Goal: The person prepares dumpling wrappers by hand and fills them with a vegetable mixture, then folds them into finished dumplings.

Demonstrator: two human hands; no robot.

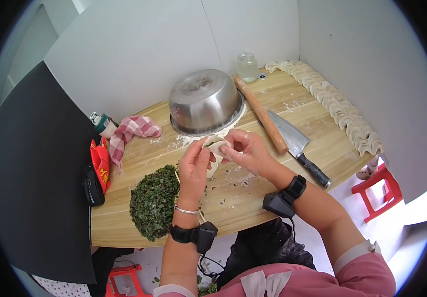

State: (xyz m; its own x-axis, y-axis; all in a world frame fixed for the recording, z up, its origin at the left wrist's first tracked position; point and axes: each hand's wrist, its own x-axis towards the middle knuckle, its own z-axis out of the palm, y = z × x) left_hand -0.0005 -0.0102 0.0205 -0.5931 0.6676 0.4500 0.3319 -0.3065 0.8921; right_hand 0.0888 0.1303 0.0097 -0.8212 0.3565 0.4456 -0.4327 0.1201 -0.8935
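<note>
Between my two hands, above the middle of the wooden table, is a partly folded dumpling (215, 144) with green filling showing at its open edge. My left hand (194, 163) pinches its left side, and my right hand (244, 151) presses its right edge between thumb and fingers. Under my hands a pale dough wrapper (214, 168) shows in part. Left of my left wrist sits a heap of chopped green filling (153, 203); whatever container it is in is hidden. A chopstick (202, 216) sticks out past that wrist.
An upturned metal basin (203, 101) stands behind my hands. A rolling pin (262, 116) and a cleaver (292, 138) lie to the right. Overlapping rows of dumplings (330, 101) line the right edge. A glass jar (247, 67), checked cloth (132, 132) and black case (93, 184) are around.
</note>
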